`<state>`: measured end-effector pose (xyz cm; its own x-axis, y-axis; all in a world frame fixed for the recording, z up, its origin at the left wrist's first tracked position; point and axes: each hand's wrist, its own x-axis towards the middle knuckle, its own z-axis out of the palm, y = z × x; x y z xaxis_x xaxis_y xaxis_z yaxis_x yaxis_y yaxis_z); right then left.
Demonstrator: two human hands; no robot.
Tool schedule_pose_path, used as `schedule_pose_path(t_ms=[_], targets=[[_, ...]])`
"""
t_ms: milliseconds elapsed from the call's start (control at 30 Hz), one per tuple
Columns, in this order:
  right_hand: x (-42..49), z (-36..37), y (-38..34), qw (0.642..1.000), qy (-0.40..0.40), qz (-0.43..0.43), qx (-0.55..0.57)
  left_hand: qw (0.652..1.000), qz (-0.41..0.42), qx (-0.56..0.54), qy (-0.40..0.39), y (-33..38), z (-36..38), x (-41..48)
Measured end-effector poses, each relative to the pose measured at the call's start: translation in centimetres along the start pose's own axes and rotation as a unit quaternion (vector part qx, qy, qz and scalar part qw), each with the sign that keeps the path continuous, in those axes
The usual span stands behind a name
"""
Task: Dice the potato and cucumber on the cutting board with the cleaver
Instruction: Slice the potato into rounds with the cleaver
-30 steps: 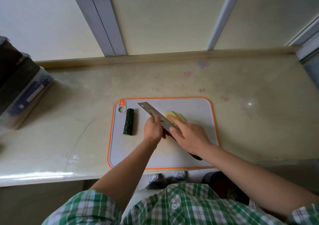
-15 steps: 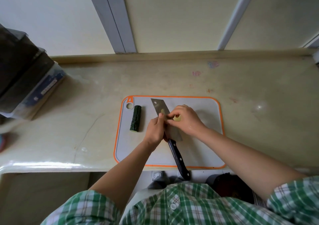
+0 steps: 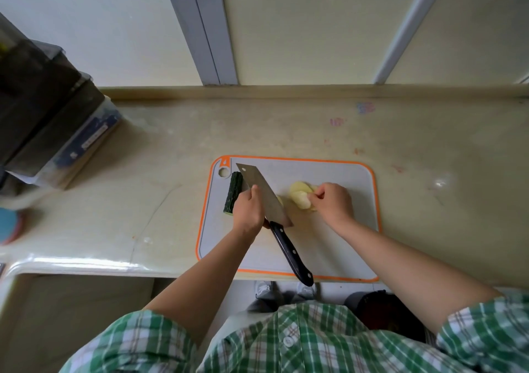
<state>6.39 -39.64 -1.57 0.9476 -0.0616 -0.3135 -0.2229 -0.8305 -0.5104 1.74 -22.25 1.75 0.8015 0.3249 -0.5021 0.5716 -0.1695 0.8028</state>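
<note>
While left hand [image 3: 248,212] grips cleaver [image 3: 270,201], right hand's [image 3: 334,204] fingers [image 3: 318,193] half-hide potato [image 3: 297,193].

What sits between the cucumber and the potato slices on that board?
In the head view, the cleaver lies between the cucumber and the potato slices, with the left hand gripping its blade.

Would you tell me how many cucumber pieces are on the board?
1. The cucumber lies near the board's left edge, beside the cleaver, partly behind the left hand, which could hide more.
</note>
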Motion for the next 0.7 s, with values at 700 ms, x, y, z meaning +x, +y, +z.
schedule_pose_path(t_ms=[700], targets=[[-5.6, -0.7, 1.1, 0.972, -0.127, -0.038, 0.195, 0.960, 0.060, 0.275, -0.009, -1.4, 0.4, 1.1]])
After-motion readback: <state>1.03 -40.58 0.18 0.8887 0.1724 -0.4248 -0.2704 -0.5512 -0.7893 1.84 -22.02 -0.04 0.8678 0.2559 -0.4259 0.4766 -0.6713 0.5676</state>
